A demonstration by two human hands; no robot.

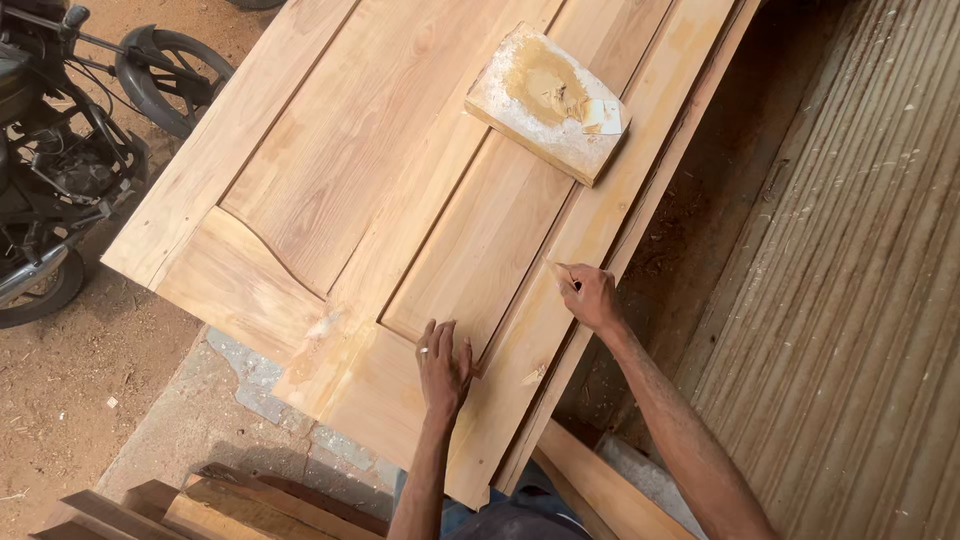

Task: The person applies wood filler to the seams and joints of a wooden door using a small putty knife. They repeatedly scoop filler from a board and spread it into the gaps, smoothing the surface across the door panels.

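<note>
Head view looks down on my two hands at the near end of a pale wooden door (400,180) lying flat. My left hand (443,362) rests palm down, fingers together, on the lower rail, holding nothing. My right hand (590,297) is pinched shut on a small flat scrap at the door's right edge; I cannot tell what it is. Beyond my right hand a wood block (548,102) smeared with tan filler paste sits on the door. A motorcycle (70,150) stands far off to my left. I judge the block could slide off if I jolt the door, and paste could smear the clean panels.
</note>
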